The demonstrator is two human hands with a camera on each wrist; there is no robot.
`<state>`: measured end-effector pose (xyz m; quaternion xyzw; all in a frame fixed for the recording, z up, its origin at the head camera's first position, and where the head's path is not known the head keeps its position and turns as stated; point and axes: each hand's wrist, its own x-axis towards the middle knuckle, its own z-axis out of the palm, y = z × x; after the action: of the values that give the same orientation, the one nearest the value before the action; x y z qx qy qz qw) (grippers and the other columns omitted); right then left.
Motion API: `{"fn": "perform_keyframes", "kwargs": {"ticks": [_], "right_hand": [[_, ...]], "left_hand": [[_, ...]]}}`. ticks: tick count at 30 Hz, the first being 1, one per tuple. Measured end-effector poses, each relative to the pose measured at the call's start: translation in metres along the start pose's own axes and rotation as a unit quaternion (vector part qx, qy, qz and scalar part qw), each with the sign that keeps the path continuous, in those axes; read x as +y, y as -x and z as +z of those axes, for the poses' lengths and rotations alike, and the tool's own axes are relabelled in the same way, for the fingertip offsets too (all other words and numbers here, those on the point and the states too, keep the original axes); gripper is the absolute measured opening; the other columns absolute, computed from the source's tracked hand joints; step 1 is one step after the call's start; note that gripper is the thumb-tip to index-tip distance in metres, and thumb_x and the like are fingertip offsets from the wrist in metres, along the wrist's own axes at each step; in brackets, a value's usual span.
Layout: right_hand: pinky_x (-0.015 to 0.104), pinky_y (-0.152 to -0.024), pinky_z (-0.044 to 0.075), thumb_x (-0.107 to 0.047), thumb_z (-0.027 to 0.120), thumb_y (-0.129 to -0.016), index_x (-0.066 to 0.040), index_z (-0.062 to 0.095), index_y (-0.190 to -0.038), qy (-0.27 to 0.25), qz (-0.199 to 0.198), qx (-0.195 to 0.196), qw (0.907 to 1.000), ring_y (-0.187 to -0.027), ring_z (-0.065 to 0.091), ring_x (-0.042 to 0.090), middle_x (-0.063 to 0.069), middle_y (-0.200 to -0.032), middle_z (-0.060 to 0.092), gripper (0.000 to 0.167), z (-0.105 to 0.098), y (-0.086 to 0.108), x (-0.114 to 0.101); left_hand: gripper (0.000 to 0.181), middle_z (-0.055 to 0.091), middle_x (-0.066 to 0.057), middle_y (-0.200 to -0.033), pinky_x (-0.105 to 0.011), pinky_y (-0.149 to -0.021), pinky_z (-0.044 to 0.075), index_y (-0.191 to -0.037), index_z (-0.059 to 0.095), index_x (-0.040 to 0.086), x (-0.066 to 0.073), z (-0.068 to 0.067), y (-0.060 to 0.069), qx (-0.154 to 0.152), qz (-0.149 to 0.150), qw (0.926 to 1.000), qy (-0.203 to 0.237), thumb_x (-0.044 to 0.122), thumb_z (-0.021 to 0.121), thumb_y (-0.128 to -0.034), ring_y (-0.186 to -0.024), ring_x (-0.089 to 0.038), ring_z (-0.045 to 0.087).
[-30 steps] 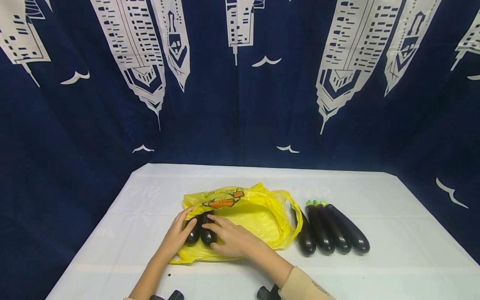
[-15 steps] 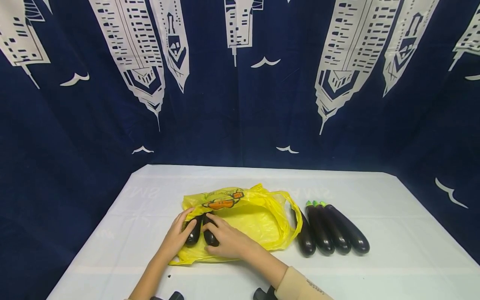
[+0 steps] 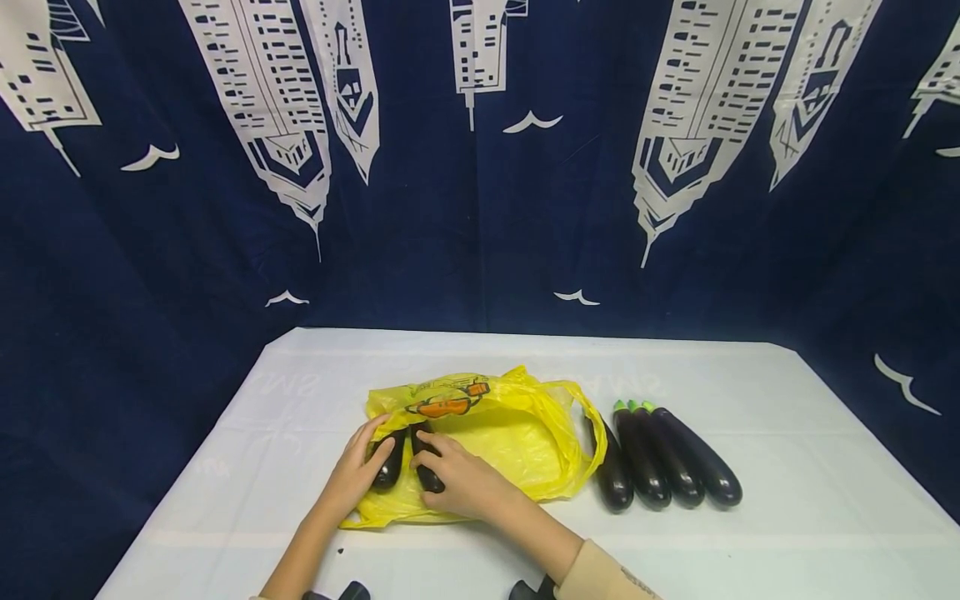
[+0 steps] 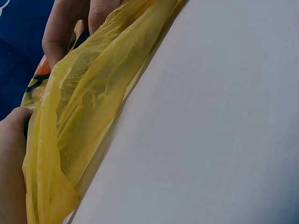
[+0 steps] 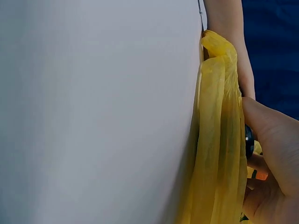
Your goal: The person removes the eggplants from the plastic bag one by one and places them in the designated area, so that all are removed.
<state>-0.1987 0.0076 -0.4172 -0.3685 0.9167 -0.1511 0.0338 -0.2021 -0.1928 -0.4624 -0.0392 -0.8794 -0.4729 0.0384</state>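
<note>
Left hand [image 3: 356, 468] at the left end of a yellow plastic bag [image 3: 510, 446]; fingers at the bag's edge, thumb set apart and across a first eggplant [image 3: 387, 477]; whether they grip, cannot tell. Second eggplant [image 3: 431, 480] just beside it, both lying in the bag's mouth, blunt ends toward the person. Right hand [image 3: 468, 486] has its fingers curled round the second, thumb by the lower end. Bag's handle loop reaches right, over the top of the nearest of four eggplants [image 3: 671, 462], side by side on the white worktop [image 3: 817, 492], green stem ends away from the person.
</note>
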Motion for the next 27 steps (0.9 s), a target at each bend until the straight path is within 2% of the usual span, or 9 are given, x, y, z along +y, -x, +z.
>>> {"fn": "perform_keyframes", "kwargs": {"ticks": [15,27], "right_hand": [[0.040,-0.092,0.048,-0.031,0.062,-0.083,-0.022,0.058,-0.116,-0.052,0.026,0.020,0.9981,-0.127,0.043,0.027,0.005,-0.144,0.037,0.035,-0.009,0.022,-0.007],[0.038,-0.091,0.049,-0.031,0.063,-0.083,-0.022,0.058,-0.115,-0.056,0.017,0.028,0.9979,-0.128,0.042,0.026,0.004,-0.145,0.035,0.033,-0.014,0.039,-0.006]], "left_hand": [[0.052,0.028,-0.011,-0.147,-0.068,-0.100,0.021,-0.138,0.035,0.023,-0.002,0.001,-0.001,0.007,0.006,0.9999,0.005,0.047,0.044,-0.0925,-0.136,-0.037,0.023],[0.051,0.026,-0.011,-0.148,-0.068,-0.100,0.021,-0.138,0.034,0.024,-0.002,0.001,-0.001,0.005,0.006,1.0000,-0.001,0.045,0.043,-0.0931,-0.136,-0.037,0.022]]}}
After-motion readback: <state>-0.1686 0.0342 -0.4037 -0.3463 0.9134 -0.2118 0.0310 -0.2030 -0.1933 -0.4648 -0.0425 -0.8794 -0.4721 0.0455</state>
